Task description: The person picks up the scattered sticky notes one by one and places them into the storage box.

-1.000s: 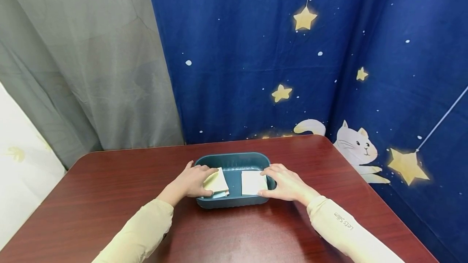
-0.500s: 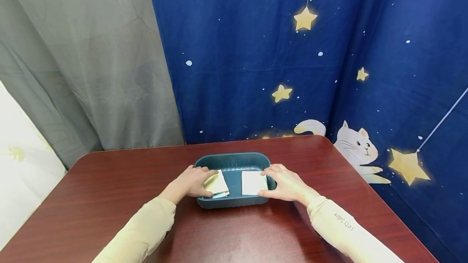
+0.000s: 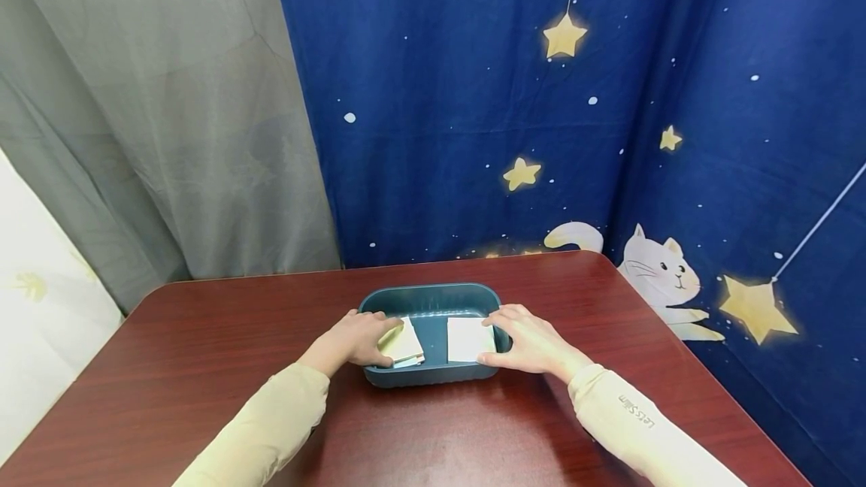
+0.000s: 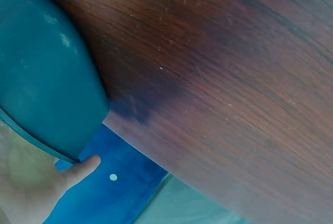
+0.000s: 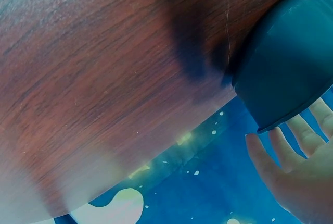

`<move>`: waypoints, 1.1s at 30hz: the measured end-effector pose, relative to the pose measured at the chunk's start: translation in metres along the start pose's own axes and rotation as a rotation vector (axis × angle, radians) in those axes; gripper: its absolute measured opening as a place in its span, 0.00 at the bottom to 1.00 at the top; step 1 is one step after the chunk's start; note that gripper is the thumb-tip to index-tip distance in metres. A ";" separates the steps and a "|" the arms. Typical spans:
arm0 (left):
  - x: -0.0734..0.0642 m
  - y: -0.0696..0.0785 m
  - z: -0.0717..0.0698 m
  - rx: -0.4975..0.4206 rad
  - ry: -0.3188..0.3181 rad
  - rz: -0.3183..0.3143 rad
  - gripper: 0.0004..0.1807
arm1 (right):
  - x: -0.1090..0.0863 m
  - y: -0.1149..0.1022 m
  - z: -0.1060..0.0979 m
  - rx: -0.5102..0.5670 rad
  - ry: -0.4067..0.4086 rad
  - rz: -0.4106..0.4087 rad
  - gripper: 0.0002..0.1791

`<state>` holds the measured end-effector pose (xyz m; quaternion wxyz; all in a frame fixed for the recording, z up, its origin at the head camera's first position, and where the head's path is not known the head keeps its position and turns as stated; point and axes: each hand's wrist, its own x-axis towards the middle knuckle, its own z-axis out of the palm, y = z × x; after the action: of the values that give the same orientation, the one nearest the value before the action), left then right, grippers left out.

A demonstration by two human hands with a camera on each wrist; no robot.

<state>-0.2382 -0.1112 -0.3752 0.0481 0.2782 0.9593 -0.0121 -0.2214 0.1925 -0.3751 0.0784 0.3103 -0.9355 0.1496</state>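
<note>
A dark teal plastic tub [image 3: 433, 376] sits on the table with two stacks of square paper notes in it. At its left end, my left hand [image 3: 361, 338] reaches over the rim and holds the pale yellow note stack [image 3: 406, 344], thumb at the front edge and fingers at the back; bluish sheets show underneath. At the right end, my right hand [image 3: 528, 338] spans the white note stack [image 3: 467, 340] between thumb and index finger. Both wrist views show the tub's outer wall, with one left finger [image 4: 83, 171] and several right fingers [image 5: 306, 135] outside the rim.
The brown wooden table [image 3: 237, 337] extends around the tub, its far edge a short way behind it. Beyond hang a grey curtain [image 3: 169, 111] and a blue star-printed curtain [image 3: 453, 96].
My left hand has shifted slightly right and lower, its raised finger coming down beside the rim. The yellow stack has lowered a little and its sheets sit more evenly. My right hand stays put.
</note>
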 end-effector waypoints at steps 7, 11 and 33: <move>0.003 0.001 0.000 -0.007 -0.038 -0.026 0.34 | 0.000 0.001 0.001 -0.003 0.001 0.001 0.37; 0.005 0.001 0.002 -0.008 -0.042 -0.034 0.33 | 0.000 0.001 0.001 0.000 0.002 0.001 0.37; -0.010 -0.002 -0.007 -0.021 0.222 0.014 0.27 | 0.001 -0.001 0.000 -0.003 -0.005 0.012 0.37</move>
<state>-0.2314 -0.1177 -0.3668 -0.0554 0.2840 0.9568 0.0292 -0.2212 0.1914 -0.3747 0.0758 0.3051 -0.9377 0.1478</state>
